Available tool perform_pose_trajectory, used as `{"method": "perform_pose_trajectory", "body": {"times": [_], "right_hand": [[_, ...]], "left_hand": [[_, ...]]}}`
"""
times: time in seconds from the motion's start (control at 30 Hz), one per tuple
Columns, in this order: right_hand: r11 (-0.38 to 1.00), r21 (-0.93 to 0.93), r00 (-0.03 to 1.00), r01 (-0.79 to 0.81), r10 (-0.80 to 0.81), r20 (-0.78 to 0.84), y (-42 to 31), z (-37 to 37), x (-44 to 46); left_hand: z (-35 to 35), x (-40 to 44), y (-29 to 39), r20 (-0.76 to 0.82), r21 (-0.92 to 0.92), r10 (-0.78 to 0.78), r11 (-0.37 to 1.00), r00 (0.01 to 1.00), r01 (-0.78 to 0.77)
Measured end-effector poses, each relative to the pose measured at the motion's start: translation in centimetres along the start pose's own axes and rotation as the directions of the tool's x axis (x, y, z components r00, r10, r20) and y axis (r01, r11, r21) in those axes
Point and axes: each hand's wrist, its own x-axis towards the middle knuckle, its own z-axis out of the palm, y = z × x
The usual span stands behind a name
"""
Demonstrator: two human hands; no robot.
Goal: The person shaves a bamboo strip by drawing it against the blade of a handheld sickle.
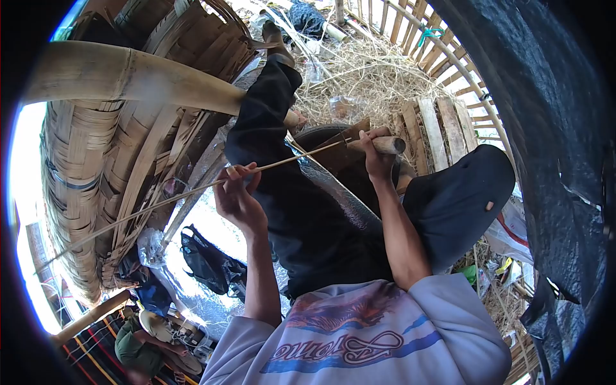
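A long thin bamboo strip (147,210) runs from the lower left up to the middle of the view. My left hand (237,192) pinches it between thumb and fingers. My right hand (377,151) is wrapped round a thick wooden handle (389,145), close to the strip's upper end. A narrow dark piece, perhaps a blade, lies near the handle at the strip's tip; its shape is hard to make out. My legs in black trousers are spread below both hands.
A thick bamboo pole (147,76) crosses the upper left before woven bamboo panels (83,186). Dry straw (366,70) and wooden slats (433,131) lie ahead. Dark plastic sheeting (545,128) hangs at right. A black bag (208,260) lies left. Another person (144,346) sits at lower left.
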Motion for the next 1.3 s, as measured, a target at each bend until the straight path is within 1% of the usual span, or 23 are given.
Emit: {"method": "perform_pose_trajectory", "body": {"times": [0.1,0.17,0.23,0.3,0.33,0.4,0.53,0.57,0.63,0.67,0.7,0.77,0.8,0.83,0.9,0.93,0.97,1.07,1.1,1.17,1.2,1.23,1.3], "right_hand": [[0.997,0.071,1.000,-0.011,0.011,-0.010,-0.8,0.7,-0.4],[0.999,0.014,0.999,0.030,-0.030,0.040,-0.3,0.7,-1.3],[0.999,0.006,0.999,0.047,-0.047,0.028,-0.8,0.6,-0.2],[0.995,0.083,0.998,-0.058,0.056,0.033,-1.5,0.2,0.2],[0.995,0.087,0.998,-0.056,0.053,0.038,-1.4,0.5,0.3],[0.997,-0.039,0.995,0.070,-0.067,0.070,-1.2,0.7,-0.6],[0.990,-0.132,0.997,-0.046,0.055,0.062,1.4,-0.3,-0.3],[0.991,-0.128,0.997,-0.045,0.053,0.062,1.4,-0.3,-0.4],[0.998,0.057,0.999,-0.024,0.023,0.028,-0.7,0.2,-0.3],[0.996,-0.038,0.997,0.075,-0.073,0.036,0.2,0.1,-0.6],[0.997,-0.045,0.997,0.068,-0.066,0.035,1.4,-0.3,-1.4],[0.992,-0.118,0.993,-0.054,0.065,0.095,3.4,-1.2,-1.6],[0.972,-0.233,0.995,-0.030,0.052,0.090,2.7,-1.6,-1.0],[0.973,-0.230,0.995,-0.027,0.049,0.091,1.7,-1.4,-0.6],[0.995,0.026,0.995,-0.098,0.099,-0.021,0.1,-1.0,-0.4],[0.999,0.030,0.998,0.018,-0.016,-0.065,0.1,-0.6,-0.2],[1.000,0.026,0.998,0.011,-0.009,-0.064,0.3,-0.3,-0.5],[0.992,-0.121,0.998,-0.043,0.049,0.047,2.2,-1.0,-0.7],[0.992,-0.120,0.998,-0.037,0.043,0.044,1.8,-1.2,-0.4],[0.995,-0.033,0.994,-0.096,0.095,-0.050,0.1,-0.7,0.1],[0.998,0.064,0.998,-0.028,0.032,-0.062,-0.6,-0.2,0.1],[0.997,0.067,0.998,-0.036,0.040,-0.057,-0.1,-0.1,-0.3],[0.998,-0.047,0.999,-0.052,0.052,-0.011,0.6,-0.7,-0.6]], "left_hand": [[0.3,0.3,-0.1,-0.025,-0.022,-0.009,1.000,1.000,0.008],[-0.2,-0.4,0.0,-0.035,-0.043,-0.022,0.999,0.999,0.020],[0.3,-0.1,0.0,-0.043,-0.058,0.011,0.998,0.999,-0.014],[0.3,-0.2,0.1,-0.028,-0.069,0.009,0.998,1.000,-0.011],[0.4,-0.1,0.1,-0.013,-0.078,0.010,0.997,1.000,-0.011],[0.0,-0.4,0.2,-0.004,-0.074,-0.002,0.997,1.000,0.002],[0.8,-0.5,0.4,0.022,-0.106,0.007,0.994,1.000,-0.005],[0.8,-0.6,0.4,0.024,-0.099,0.026,0.995,0.999,-0.024],[1.0,-0.6,0.6,0.020,-0.090,0.003,0.996,1.000,-0.002],[1.0,-0.5,0.4,0.023,-0.094,0.017,0.995,1.000,-0.015],[1.1,-0.7,0.3,0.030,-0.101,0.027,0.995,0.999,-0.024],[1.4,-0.8,0.5,0.051,-0.118,0.033,0.993,0.998,-0.026],[1.5,-0.7,0.6,0.070,-0.123,0.041,0.992,0.997,-0.033],[1.6,-0.5,0.7,0.069,-0.124,0.045,0.992,0.997,-0.037],[1.6,-0.5,0.6,0.039,-0.107,0.050,0.993,0.998,-0.045],[1.6,-0.3,0.5,0.035,-0.102,0.047,0.994,0.998,-0.043],[1.5,-0.2,0.4,0.026,-0.093,0.044,0.995,0.999,-0.041],[1.6,-0.5,0.4,0.025,-0.106,0.013,0.994,1.000,-0.010],[1.5,-0.4,0.6,0.020,-0.109,-0.011,0.994,1.000,0.013],[1.5,-0.3,0.4,0.020,-0.115,0.024,0.993,1.000,-0.021],[1.5,-0.3,0.5,0.011,-0.106,0.027,0.994,1.000,-0.025],[1.3,-0.5,0.6,0.004,-0.096,0.025,0.995,1.000,-0.025],[0.8,-0.6,0.1,-0.008,-0.059,0.006,0.998,1.000,-0.007]]}}
